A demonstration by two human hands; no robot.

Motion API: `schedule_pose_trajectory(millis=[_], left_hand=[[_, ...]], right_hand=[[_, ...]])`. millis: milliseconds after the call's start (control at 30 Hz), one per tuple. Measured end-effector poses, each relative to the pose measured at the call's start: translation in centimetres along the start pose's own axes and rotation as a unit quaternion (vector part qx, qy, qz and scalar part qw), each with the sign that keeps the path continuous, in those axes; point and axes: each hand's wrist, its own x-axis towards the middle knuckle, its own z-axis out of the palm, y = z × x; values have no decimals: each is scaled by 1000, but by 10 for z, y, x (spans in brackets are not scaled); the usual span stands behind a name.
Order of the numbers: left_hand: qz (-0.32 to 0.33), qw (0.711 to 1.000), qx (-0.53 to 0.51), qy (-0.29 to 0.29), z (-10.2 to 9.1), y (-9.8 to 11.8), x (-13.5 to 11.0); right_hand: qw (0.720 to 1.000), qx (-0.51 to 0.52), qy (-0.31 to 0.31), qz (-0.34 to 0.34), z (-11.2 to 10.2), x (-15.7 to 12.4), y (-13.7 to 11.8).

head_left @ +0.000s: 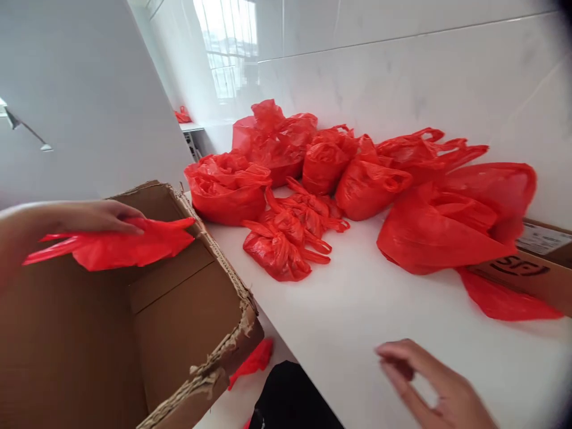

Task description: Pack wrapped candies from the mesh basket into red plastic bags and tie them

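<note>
My left hand [100,215] is closed on a flattened red plastic bag [134,247] with its handles trailing to the left. The hand and bag hang over the open cardboard box [179,333], whose rim is torn and ragged. Low over the white table [344,310], my right hand [435,387] has its thumb and fingertips drawn together in a loose pinch, with nothing visible in it. Nearest beyond it are a knotted small red bag [286,247] and a large loose red bag [447,226].
Several filled red bags [227,187] stand along the tiled wall [402,77]. A brown carton [543,277] marked SF sits at the right under the loose bag. More red plastic [254,360] lies below the table edge, by a black-clothed leg [290,399].
</note>
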Motion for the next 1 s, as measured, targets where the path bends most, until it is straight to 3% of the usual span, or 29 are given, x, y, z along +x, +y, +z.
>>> schedule_pose_trajectory(millis=[67,100,167,233,400,600,733,933,1000], left_hand=[[-3,992,-47,-121,22,-21,12],[-5,987,-60,-146,34,-29,19],[-18,989,-67,-128,60,-43,36],[-32,992,-72,-99,87,-52,55],[-41,996,-78,-7,132,-60,94],[-68,992,-56,91,136,-64,100],[-75,988,-33,131,128,-59,83],[-83,985,-26,150,141,-35,58],[-87,981,-29,174,137,-30,54]], right_hand=[[992,45,-58,-100,33,37,-50],[985,62,-70,-142,49,53,-69],[976,72,-97,-181,79,77,-95],[974,62,-109,-187,105,91,-101],[983,85,-94,-136,148,97,-77],[980,124,-128,-85,151,98,-74],[977,129,-131,-112,148,98,-78],[971,135,-129,-150,146,97,-76],[970,136,-123,-158,146,97,-76]])
